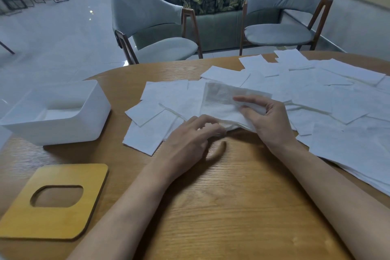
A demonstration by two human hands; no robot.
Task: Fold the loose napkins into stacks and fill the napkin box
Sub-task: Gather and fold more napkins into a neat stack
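Fingers of left hand and right hand are pinching one napkin mid-fold, while loose napkins beyond them and box left of them are waiting.

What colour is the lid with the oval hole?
Mustard yellow lid, seen in the head view.

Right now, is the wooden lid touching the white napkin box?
Apart. The head view shows a strip of bare table between the wooden lid, lying flat nearer the person, and the white napkin box.
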